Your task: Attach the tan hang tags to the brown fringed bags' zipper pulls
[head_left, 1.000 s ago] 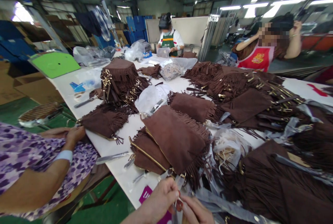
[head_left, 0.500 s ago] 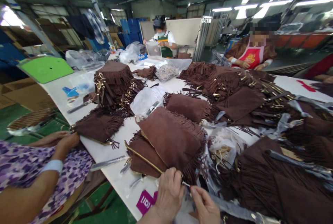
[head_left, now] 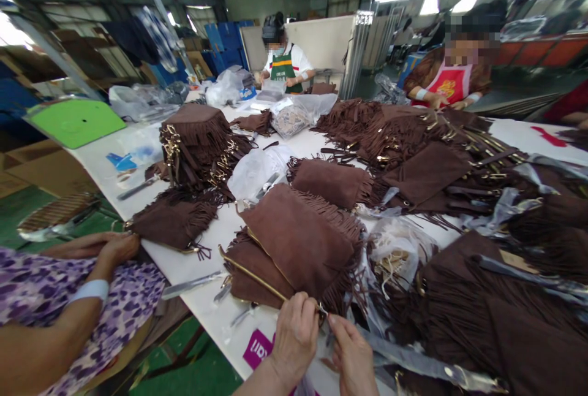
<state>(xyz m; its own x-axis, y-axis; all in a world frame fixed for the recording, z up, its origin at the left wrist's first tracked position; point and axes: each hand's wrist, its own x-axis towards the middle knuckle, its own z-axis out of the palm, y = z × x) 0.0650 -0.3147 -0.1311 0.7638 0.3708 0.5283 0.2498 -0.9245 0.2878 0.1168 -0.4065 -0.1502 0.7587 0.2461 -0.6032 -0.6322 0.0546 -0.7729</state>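
Observation:
A brown suede bag with fringe (head_left: 298, 236) lies at the near edge of the table, over another brown bag (head_left: 260, 273) with a gold zipper. My left hand (head_left: 296, 333) is closed on the near corner of the bags, beside a small metal ring. Just right of it, my right hand (head_left: 350, 350) pinches a small, thin, pale piece by that ring; its kind cannot be made out. A purple printed card (head_left: 258, 348) lies left of my left hand. Below my wrists, some purple material is partly hidden.
A co-worker's hands (head_left: 117, 249) hold a brown fringed bag (head_left: 174, 221) at the left. Stacked bags (head_left: 197, 138) stand behind it, and more fringed bags (head_left: 496, 310) cover the right. Plastic bags (head_left: 399, 255) lie between. Two other people work across the table.
My hands have shifted slightly left and up in view, still close together at the bag's corner. The far co-worker in the green apron has lowered a clear plastic bag.

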